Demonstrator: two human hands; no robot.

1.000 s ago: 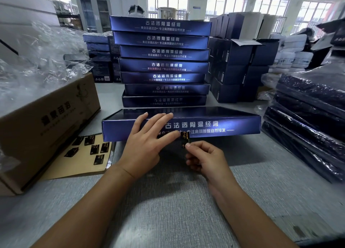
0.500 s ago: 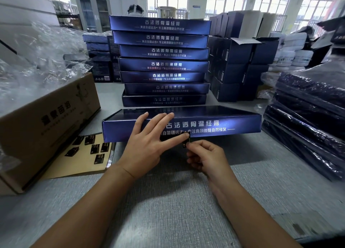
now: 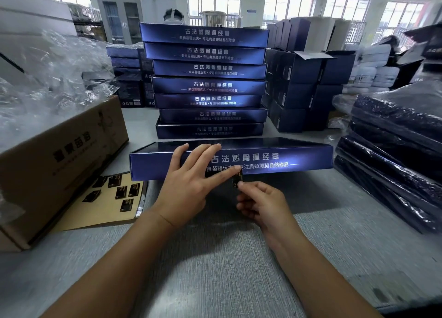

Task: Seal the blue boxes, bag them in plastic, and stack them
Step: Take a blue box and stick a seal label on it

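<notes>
A flat blue box [image 3: 275, 159] lies across the grey table in front of me, its printed long side facing me. My left hand [image 3: 191, 176] rests with straight fingers on that side and top edge, its thumb tip pressing the upper end of a small black seal sticker [image 3: 237, 180]. My right hand [image 3: 260, 203] pinches the sticker's lower end just below the box's bottom edge. Behind stands a stack of several identical blue boxes [image 3: 208, 85]. At the right, blue boxes in plastic bags [image 3: 392, 164] are piled up.
A brown carton [image 3: 59, 159] holding clear plastic bags [image 3: 47, 78] stands at the left. A backing sheet with several black stickers [image 3: 112, 193] lies beside it. More dark blue cartons [image 3: 308, 88] stand behind at the right.
The sticker and my right hand have crept slightly up toward the box's lower edge, and my left thumb has come down onto the sticker's top. The box has not moved.
</notes>
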